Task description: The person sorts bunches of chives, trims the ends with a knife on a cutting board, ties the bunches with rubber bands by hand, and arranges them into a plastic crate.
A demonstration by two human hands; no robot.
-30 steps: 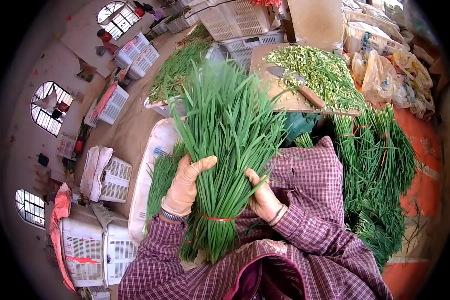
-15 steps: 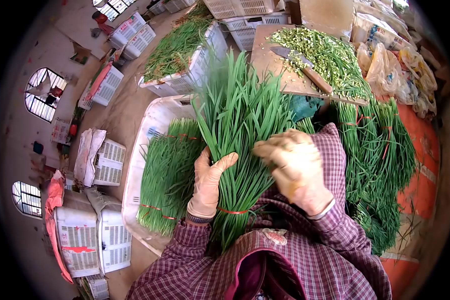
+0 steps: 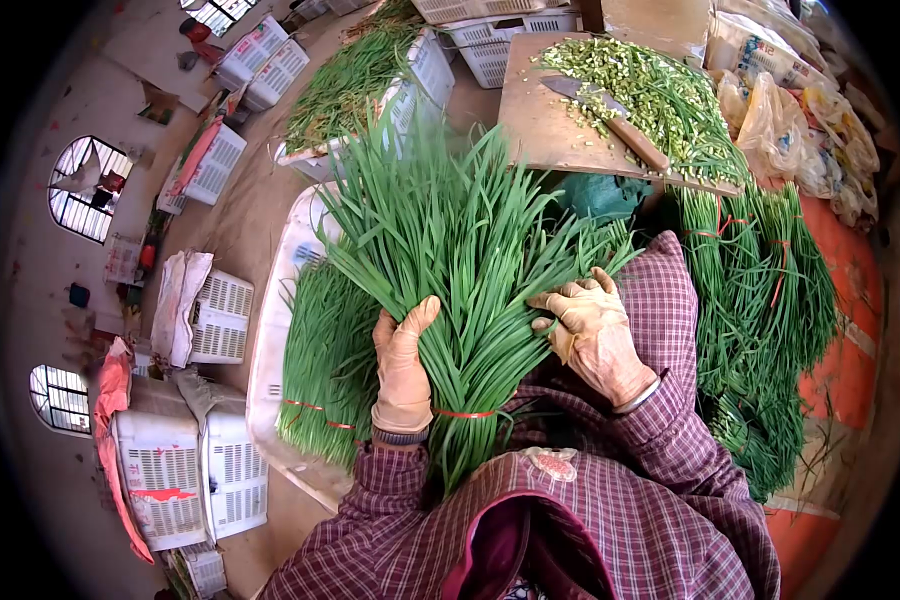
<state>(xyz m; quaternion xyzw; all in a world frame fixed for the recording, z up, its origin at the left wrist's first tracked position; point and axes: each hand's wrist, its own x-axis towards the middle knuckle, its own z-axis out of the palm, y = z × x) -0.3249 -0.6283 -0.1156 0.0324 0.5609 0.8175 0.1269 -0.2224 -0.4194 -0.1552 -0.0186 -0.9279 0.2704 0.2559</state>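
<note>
A bunch of green garlic chives (image 3: 470, 290) stands before me with its leaf tips fanned out. A red band rings its lower part. On its left side, my left hand (image 3: 403, 370), in a tan glove, grips the leaves above the band with the thumb across the front. My right hand (image 3: 595, 335), gloved too, has its fingers bent around leaves at the bunch's right edge; its fingertips are partly hidden among them. Close by on the left, tied chives (image 3: 325, 360) lie in a white plastic crate (image 3: 275, 350).
A wooden board (image 3: 535, 125) at the back right carries chopped pieces and a knife (image 3: 630, 140). More tied bunches (image 3: 760, 300) lie on the right over orange sheeting (image 3: 850, 290). Plastic bags (image 3: 780, 130) are heaped beyond them. White crates (image 3: 160, 470) stand at the left.
My right hand, blurred before, now rests against the bunch's right edge with leaves in its fingers. The leaf tops have spread wider to both sides. My left hand still grips the bunch.
</note>
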